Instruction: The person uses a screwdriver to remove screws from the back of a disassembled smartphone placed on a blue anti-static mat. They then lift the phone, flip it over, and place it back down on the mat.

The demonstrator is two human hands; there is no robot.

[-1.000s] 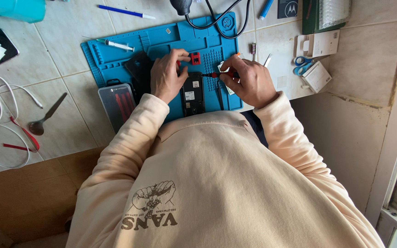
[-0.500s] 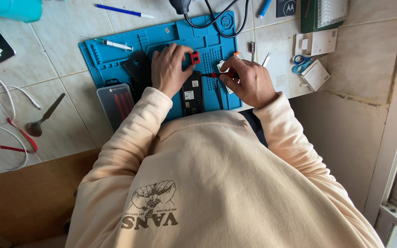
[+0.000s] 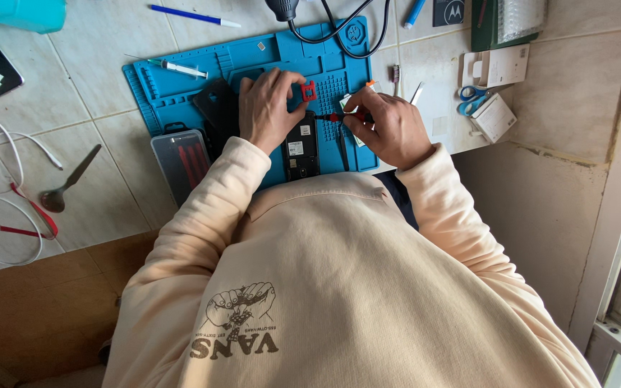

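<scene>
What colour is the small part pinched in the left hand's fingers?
Red. The small square part sits at the left hand fingertips over the blue mat; the head view shows it.

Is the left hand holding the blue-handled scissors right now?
No, the left hand pinches a small red part over the blue mat, while the scissors lie untouched on the tiles to the right.

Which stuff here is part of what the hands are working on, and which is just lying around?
In use: left hand on the red part; right hand holding the screwdriver; opened phone; blue mat.

Lying about: spoon, scissors, white cable, blue pen.
</scene>
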